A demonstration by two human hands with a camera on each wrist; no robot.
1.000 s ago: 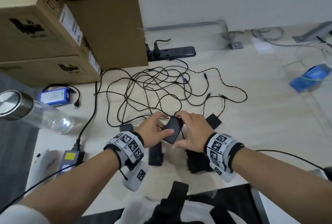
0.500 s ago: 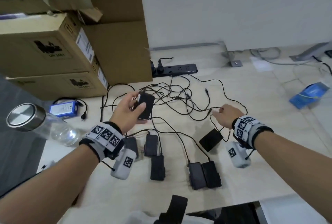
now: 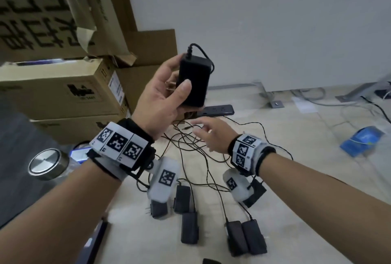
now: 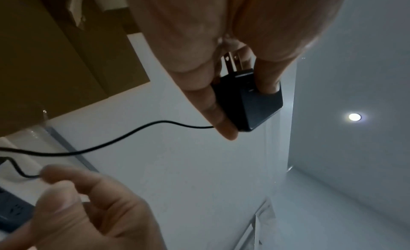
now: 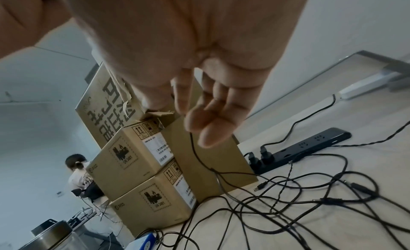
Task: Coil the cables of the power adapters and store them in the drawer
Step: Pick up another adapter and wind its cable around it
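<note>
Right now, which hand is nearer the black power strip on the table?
Right. The right hand hovers low just in front of the power strip, among the cables; the left hand is raised above it, holding an adapter.

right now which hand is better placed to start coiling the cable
The right hand: it is free at the cable, while the left hand grips the adapter.

Black adapter [image 3: 194, 81], black cables [image 3: 190, 147], brown boxes [image 3: 63, 92], seemingly blue packet [image 3: 361, 140], black-and-white checkered wristbands [image 3: 119, 147].
</note>
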